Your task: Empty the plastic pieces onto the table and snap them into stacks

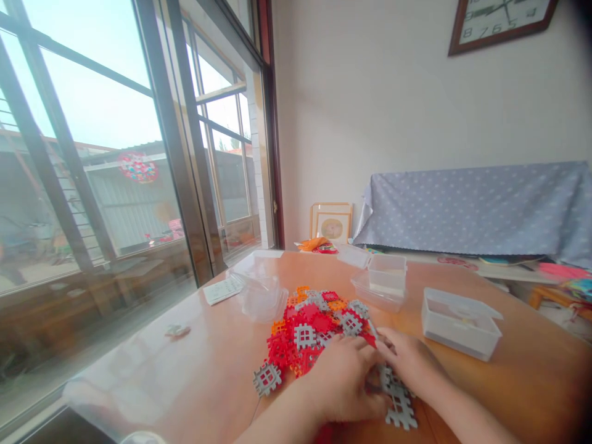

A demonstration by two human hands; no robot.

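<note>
A heap of red, orange and grey interlocking plastic tiles [305, 336] lies in the middle of the table. My left hand [342, 376] is at the near right side of the heap, its fingers curled over a joined strip of grey tiles [400, 404]. Close on the right, my right hand [411, 361] has thumb and finger pinched on a grey tile, seen nearly edge-on at the far end of the strip. My fingers hide much of both grips. One loose grey tile [267, 378] rests at the heap's near left edge.
On the wooden table [222, 345] stand a clear plastic tub [263, 302], a shallow clear container [379, 293] with a box in it, and a lidded translucent box [462, 324]. A printed card [222, 290] lies far left. A window [102, 154] borders the left side.
</note>
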